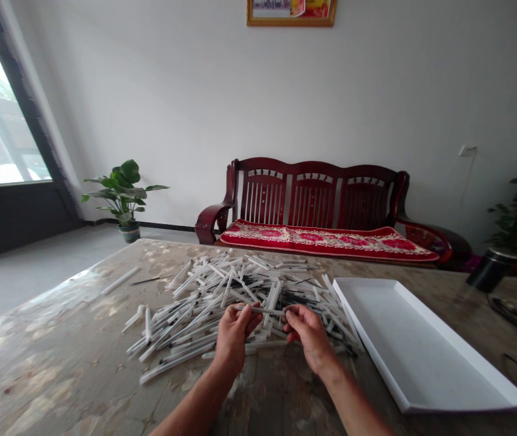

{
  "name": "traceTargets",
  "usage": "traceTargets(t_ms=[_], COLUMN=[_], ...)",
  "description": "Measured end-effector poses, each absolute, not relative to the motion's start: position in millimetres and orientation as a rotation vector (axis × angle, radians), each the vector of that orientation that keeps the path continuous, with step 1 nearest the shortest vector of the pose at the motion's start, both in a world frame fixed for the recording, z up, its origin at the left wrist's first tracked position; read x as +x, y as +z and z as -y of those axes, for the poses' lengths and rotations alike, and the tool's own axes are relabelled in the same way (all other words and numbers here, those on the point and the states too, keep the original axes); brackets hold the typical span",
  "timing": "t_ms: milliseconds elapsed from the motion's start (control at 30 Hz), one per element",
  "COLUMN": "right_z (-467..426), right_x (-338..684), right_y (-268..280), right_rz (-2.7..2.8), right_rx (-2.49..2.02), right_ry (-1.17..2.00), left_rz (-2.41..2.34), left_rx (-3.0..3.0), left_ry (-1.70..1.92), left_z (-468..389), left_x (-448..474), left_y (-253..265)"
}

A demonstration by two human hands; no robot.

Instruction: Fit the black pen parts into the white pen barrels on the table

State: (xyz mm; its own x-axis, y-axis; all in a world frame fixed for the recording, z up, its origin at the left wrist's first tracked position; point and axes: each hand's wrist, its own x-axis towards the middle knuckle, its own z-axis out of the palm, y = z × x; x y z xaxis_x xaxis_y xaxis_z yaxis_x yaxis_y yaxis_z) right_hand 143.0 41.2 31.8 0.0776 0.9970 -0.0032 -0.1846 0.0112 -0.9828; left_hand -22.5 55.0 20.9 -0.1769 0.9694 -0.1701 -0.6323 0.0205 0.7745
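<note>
Between both hands, level above the pile, is a slim greyish pen-like tube (267, 310). My left hand (235, 333) pinches its left end between thumb and fingers. At its right end, my right hand (306, 333) is closed in a similar pinch. Behind and beneath them spreads a heap of white translucent pen-like tubes (186, 327), several with dark tips. Some thin dark pieces (292, 297) lie among the tubes near the heap's right side. The fingers partly cover both ends of the held tube.
A shallow white tray (399, 402) stands right of the heap on the patterned table (81, 375). Beyond it are a dark cylindrical container (492, 270) and a black cable (510, 312). One tube (120, 280) and a thin dark stick (144, 281) lie apart at left. A wooden bench (313, 200) is behind.
</note>
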Motion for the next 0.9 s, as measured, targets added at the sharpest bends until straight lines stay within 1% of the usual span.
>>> traceTargets(t_ms=[100, 200, 300, 433, 533, 633, 800, 900], right_z=[-45.2, -53.5, -62.4, -71.3, -74.3, -74.1, -71.0, -69.1], right_x=[145.6, 156.0, 175.5, 205.4, 219.4, 223.2, 220.9, 214.1], right_y=[25.3, 19.4, 17.0, 13.4, 9.5, 9.3, 18.9, 22.9], right_rz=[1.052, 1.103, 1.170, 1.206, 1.228, 1.214, 1.148, 1.082], right_rx=[-1.174, -1.263, -1.358, -1.463, -1.536, -1.617, -1.586, -1.493], right_ry=[1.159, 0.995, 0.746, 0.591, 0.424, 0.295, 0.233, 0.392], left_rz=[-0.882, -0.883, -0.895, -0.942, -1.014, -1.090, -1.189, -1.235], left_rx=[0.513, 0.492, 0.453, 0.432, 0.530, 0.771, 1.052, 1.097], left_ry=[1.529, 1.557, 1.648, 1.788, 1.795, 1.743, 1.742, 1.778], left_z=[-54.9, -57.3, -62.8, -71.4, -75.6, -77.9, -82.3, -84.7], left_x=[-22.2, -25.2, -32.5, -44.0, -49.2, -50.9, -54.1, -61.0], left_y=[20.3, 22.0, 25.1, 26.1, 22.5, 17.1, 9.4, 10.6])
